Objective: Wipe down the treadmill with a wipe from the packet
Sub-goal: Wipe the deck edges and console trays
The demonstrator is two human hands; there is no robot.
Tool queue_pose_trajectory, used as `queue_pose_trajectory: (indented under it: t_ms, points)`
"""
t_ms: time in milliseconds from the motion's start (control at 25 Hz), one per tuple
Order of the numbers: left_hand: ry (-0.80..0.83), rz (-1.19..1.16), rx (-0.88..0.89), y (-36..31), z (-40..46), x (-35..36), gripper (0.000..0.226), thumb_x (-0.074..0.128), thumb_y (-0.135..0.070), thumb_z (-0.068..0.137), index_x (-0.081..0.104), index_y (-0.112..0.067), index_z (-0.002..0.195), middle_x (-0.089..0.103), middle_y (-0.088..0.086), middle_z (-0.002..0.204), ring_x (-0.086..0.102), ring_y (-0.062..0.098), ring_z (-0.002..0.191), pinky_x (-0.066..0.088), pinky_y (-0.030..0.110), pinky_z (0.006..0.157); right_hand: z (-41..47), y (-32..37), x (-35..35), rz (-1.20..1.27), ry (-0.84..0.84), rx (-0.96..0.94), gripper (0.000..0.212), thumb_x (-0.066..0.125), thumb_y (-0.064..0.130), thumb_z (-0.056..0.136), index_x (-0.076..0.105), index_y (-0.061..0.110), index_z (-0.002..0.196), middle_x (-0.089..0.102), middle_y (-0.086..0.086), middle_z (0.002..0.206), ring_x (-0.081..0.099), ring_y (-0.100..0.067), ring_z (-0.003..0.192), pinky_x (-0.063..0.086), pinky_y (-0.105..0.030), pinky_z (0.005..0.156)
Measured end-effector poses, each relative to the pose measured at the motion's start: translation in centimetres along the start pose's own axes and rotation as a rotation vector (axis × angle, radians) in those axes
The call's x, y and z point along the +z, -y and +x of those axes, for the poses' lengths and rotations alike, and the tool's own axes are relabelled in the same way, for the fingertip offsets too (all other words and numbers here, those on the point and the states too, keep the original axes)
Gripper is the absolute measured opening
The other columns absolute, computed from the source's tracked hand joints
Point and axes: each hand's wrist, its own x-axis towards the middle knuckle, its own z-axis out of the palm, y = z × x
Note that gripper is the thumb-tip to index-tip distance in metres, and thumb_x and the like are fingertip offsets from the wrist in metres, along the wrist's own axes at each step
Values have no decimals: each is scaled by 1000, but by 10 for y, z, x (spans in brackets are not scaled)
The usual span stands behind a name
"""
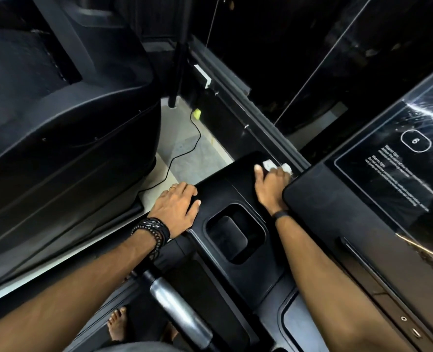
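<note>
The right hand [270, 182] grips a white wipe [277, 166], bunched under curled fingers, at the far end of the treadmill [248, 270] console tray, right of frame centre. The left hand [178, 205] rests flat, fingers relaxed, on the tray's left edge. The packet is not visible.

The wipe appears thin, soft and light; it will likely crumple and slide, so hold it under the fingertips with steady downward pressure. Edges to follow: the cup recess [235, 233] at centre and the raised screen panel [398, 174] immediately right, which limits sideways travel. Open room lies toward the lower frame, along the tray between both arms.
</note>
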Motion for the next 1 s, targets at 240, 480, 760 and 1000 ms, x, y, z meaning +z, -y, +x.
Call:
queue_pose_trajectory:
  t_ms: [240, 480, 760, 1000]
  points:
    - [34, 6, -21, -3, -2, -2, 52, 24, -51, 93, 55, -18, 118, 56, 0, 113, 55, 24, 104, 44, 40, 93, -26, -20, 13, 113, -94, -479, 60, 29, 51, 100, 68, 7, 112, 65, -11, 118, 54, -32, 121, 32, -46, 109]
    - [44, -28, -14, -1, -1, -4, 41, 36, -45, 97, 56, -16, 118, 57, 2, 116, 54, 25, 108, 43, 40, 94, 8, 28, 14, -42, 74, -342, 70, 23, 60, 99, 62, 11, 131, 59, -11, 136, 41, -32, 135, 24, -48, 116]
    - [5, -77, -47, 9, -7, -4, 33, 44, -40, 103, 53, -19, 127, 54, -1, 125, 49, 22, 119, 37, 37, 101, -37, 12, -10, 45, 24, -358, 68, 17, 50, 102, 65, 10, 128, 64, -15, 131, 46, -31, 132, 20, -46, 119]
    - [55, -127, -120, 24, -18, -9, 37, 44, -45, 103, 51, -23, 133, 52, -2, 136, 47, 22, 130, 37, 39, 107, -132, 4, 11, 143, 228, -844, 66, 19, 56, 105, 55, 16, 142, 47, -1, 153, 29, -9, 148, 9, -41, 126]
